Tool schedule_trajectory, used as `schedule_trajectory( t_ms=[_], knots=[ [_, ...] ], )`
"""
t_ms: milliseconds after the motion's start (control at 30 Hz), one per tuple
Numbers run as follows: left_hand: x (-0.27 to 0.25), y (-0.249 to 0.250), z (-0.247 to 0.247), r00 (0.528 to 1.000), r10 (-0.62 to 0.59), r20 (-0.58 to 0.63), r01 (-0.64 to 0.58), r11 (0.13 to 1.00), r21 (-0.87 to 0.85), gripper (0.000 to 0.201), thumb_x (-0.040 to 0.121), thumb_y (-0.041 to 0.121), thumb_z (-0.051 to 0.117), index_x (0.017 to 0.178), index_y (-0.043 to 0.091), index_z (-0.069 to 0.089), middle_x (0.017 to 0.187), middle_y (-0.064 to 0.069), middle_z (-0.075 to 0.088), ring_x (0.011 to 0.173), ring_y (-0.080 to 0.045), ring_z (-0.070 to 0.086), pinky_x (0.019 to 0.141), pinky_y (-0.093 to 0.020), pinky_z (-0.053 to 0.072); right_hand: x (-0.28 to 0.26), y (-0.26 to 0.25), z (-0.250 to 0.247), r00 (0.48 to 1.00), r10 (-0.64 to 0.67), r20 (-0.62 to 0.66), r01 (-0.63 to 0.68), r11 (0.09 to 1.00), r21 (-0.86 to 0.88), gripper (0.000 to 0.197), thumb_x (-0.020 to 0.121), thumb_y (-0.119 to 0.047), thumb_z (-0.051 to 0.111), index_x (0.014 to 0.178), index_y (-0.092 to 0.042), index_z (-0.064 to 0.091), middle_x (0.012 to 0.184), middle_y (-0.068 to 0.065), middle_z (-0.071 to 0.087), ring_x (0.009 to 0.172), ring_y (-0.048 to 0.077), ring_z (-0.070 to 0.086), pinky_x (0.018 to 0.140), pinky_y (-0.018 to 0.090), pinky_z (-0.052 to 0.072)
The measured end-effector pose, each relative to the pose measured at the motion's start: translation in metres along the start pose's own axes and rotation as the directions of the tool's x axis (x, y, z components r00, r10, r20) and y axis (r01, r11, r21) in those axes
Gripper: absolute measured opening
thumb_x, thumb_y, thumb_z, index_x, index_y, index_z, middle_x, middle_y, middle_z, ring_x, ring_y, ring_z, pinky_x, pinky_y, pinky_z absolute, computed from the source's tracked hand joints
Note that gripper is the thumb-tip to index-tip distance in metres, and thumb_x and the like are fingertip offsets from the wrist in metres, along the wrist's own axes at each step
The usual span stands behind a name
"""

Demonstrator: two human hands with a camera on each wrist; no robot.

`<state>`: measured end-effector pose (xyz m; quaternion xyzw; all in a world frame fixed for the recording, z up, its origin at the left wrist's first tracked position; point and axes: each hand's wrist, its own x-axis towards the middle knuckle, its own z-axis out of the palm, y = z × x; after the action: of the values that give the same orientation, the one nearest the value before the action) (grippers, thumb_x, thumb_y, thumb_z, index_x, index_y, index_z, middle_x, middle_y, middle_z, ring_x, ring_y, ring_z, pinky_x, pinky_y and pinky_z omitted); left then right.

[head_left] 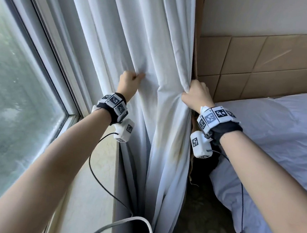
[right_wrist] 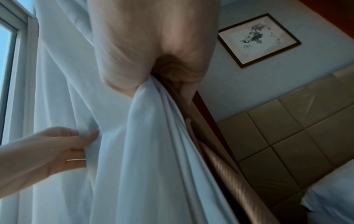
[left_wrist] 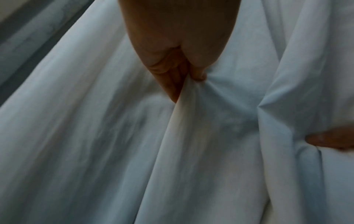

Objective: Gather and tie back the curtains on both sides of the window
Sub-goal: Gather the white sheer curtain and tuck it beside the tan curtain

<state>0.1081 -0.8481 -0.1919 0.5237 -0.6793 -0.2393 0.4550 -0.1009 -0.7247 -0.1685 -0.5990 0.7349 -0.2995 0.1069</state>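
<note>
A white curtain [head_left: 129,40] hangs in long folds at the right side of the window [head_left: 12,85]. My left hand [head_left: 131,80] grips a pinch of its cloth near the window-side folds; up close, the left hand [left_wrist: 189,72] bunches the curtain [left_wrist: 134,151] between thumb and fingers. My right hand [head_left: 191,93] grips the curtain's right edge by the wall, pulling the cloth into a tight fold. In the right wrist view the right hand [right_wrist: 145,81] clutches the gathered curtain [right_wrist: 145,136], with a brown twisted rope [right_wrist: 226,171] behind it. Both hands sit at about the same height, roughly a forearm apart.
A bed with white bedding [head_left: 276,145] stands close on the right, under a tan padded headboard [head_left: 264,66]. A pale window sill [head_left: 94,194] runs below the glass. Cables [head_left: 96,163] trail from my wrists. A framed picture [right_wrist: 258,39] hangs on the wall.
</note>
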Motion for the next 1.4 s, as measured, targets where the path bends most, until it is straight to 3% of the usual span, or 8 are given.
schedule_trajectory(
  t_ms=[267, 400, 533, 667, 833, 1067, 1233, 1400],
  knots=[
    [-0.014, 0.002, -0.029, 0.981, 0.153, -0.118, -0.139, 0.983, 0.122, 0.05, 0.082, 0.027, 0.069, 0.05, 0.001, 0.04, 0.051, -0.007, 0.026, 0.054, -0.019, 0.021, 0.05, -0.032, 0.021, 0.0, -0.009, 0.004, 1.0, -0.007, -0.005, 0.007, 1.0, 0.009, 0.033, 0.087, -0.012, 0.047, 0.118, 0.001, 0.05, 0.126, 0.027, 0.047, 0.119, 0.045, 0.045, 0.099, 0.042, 0.039],
    [-0.015, -0.001, -0.036, 0.983, 0.088, -0.163, -0.091, 0.996, -0.013, 0.039, 0.073, 0.027, 0.077, 0.055, 0.0, 0.056, 0.052, -0.008, 0.039, 0.053, -0.017, 0.032, 0.05, -0.027, 0.025, -0.001, -0.01, 0.007, 1.0, -0.015, -0.008, 0.015, 1.0, 0.003, 0.033, 0.087, -0.011, 0.048, 0.117, 0.001, 0.051, 0.125, 0.028, 0.049, 0.118, 0.046, 0.046, 0.097, 0.042, 0.04],
    [-0.021, -0.007, -0.04, 0.991, 0.071, -0.115, -0.084, 0.991, -0.108, 0.035, 0.084, 0.019, 0.068, 0.062, -0.007, 0.059, 0.056, -0.01, 0.05, 0.056, -0.019, 0.048, 0.059, -0.031, 0.042, 0.001, -0.01, 0.007, 1.0, -0.014, -0.018, 0.014, 1.0, -0.002, 0.03, 0.084, -0.01, 0.048, 0.111, 0.001, 0.053, 0.121, 0.027, 0.052, 0.113, 0.046, 0.049, 0.091, 0.041, 0.043],
    [-0.029, -0.003, -0.038, 0.979, 0.135, -0.153, -0.132, 0.991, 0.03, 0.036, 0.084, 0.017, 0.061, 0.057, -0.001, 0.045, 0.054, -0.007, 0.035, 0.054, -0.019, 0.03, 0.052, -0.028, 0.023, 0.0, -0.012, 0.008, 0.999, -0.024, -0.023, 0.024, 1.0, -0.011, 0.028, 0.083, -0.01, 0.049, 0.107, 0.002, 0.053, 0.118, 0.028, 0.053, 0.11, 0.046, 0.051, 0.09, 0.042, 0.045],
    [-0.044, 0.004, -0.03, 0.977, 0.129, -0.17, -0.118, 0.99, 0.072, 0.021, 0.087, 0.009, 0.044, 0.069, 0.007, 0.036, 0.06, 0.002, 0.03, 0.059, -0.018, 0.027, 0.055, -0.032, 0.025, -0.001, -0.017, 0.013, 0.998, -0.041, -0.048, 0.039, 0.999, -0.028, 0.027, 0.083, -0.008, 0.05, 0.107, 0.004, 0.053, 0.116, 0.029, 0.053, 0.11, 0.047, 0.051, 0.089, 0.043, 0.045],
    [-0.105, 0.052, 0.005, 0.869, 0.494, -0.017, -0.494, 0.869, 0.039, 0.022, 0.095, 0.01, 0.037, 0.074, 0.011, 0.033, 0.062, 0.004, 0.031, 0.058, -0.018, 0.03, 0.056, -0.028, 0.026, 0.001, -0.019, 0.01, 0.999, -0.035, 0.001, 0.035, 0.999, 0.03, 0.025, 0.088, -0.007, 0.049, 0.109, 0.005, 0.055, 0.117, 0.027, 0.053, 0.108, 0.042, 0.055, 0.088, 0.042, 0.048],
    [-0.078, 0.088, 0.028, 0.942, 0.291, 0.167, -0.304, 0.951, 0.057, 0.031, 0.099, 0.015, 0.042, 0.069, 0.015, 0.034, 0.061, 0.004, 0.035, 0.057, -0.013, 0.034, 0.051, -0.02, 0.028, -0.004, -0.023, 0.018, 0.996, -0.067, 0.05, 0.062, 0.993, 0.101, 0.027, 0.091, -0.01, 0.044, 0.111, 0.003, 0.056, 0.119, 0.028, 0.055, 0.112, 0.044, 0.053, 0.092, 0.043, 0.048],
    [-0.066, 0.098, 0.031, 0.925, 0.215, 0.314, -0.27, 0.952, 0.144, 0.035, 0.1, 0.025, 0.045, 0.067, 0.013, 0.041, 0.062, 0.006, 0.039, 0.056, -0.007, 0.038, 0.05, -0.018, 0.03, -0.003, -0.009, 0.015, 0.998, -0.023, 0.067, 0.007, 0.971, 0.24, 0.027, 0.085, -0.018, 0.046, 0.105, -0.007, 0.061, 0.109, 0.019, 0.06, 0.109, 0.037, 0.055, 0.087, 0.036, 0.048]
  ],
)
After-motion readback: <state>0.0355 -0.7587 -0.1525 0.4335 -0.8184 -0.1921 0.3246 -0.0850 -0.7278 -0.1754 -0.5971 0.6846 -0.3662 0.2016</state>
